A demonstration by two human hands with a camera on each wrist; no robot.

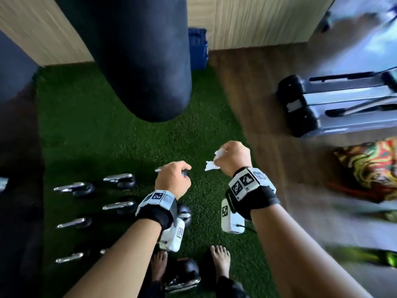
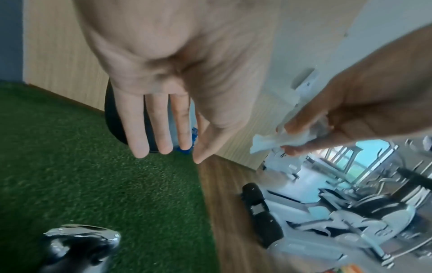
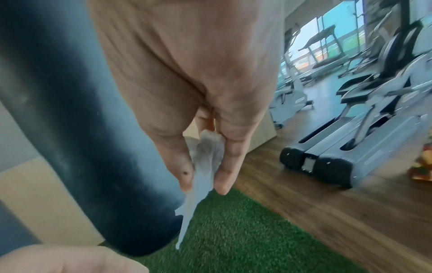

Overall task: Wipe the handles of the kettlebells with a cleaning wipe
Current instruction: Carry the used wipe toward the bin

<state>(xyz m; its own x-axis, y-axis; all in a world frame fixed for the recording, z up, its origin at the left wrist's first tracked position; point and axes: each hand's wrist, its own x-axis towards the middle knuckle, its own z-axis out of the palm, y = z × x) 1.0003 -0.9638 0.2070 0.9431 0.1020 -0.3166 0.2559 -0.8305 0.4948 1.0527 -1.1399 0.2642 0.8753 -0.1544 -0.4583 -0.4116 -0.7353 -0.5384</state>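
Several black kettlebells with chrome handles [image 1: 119, 178] stand in rows on the green turf [image 1: 90, 130] at lower left. Another kettlebell [image 1: 187, 274] sits between my bare feet. My left hand [image 1: 174, 179] hovers above the turf just right of the rows. Its fingers [image 2: 161, 133] are straight and hold nothing, and one kettlebell [image 2: 79, 240] shows below it. My right hand [image 1: 227, 155] is raised beside it and pinches a crumpled white wipe [image 1: 212, 164] between thumb and fingers. The wipe [image 3: 203, 166] hangs down from that pinch.
A dark punching bag [image 1: 137, 61] hangs close in front over the turf. Wood flooring [image 1: 268, 125] lies to the right, with a treadmill base [image 1: 335, 104] and a colourful bag [image 1: 369, 168] on it. A blue crate [image 1: 198, 48] stands by the wooden wall.
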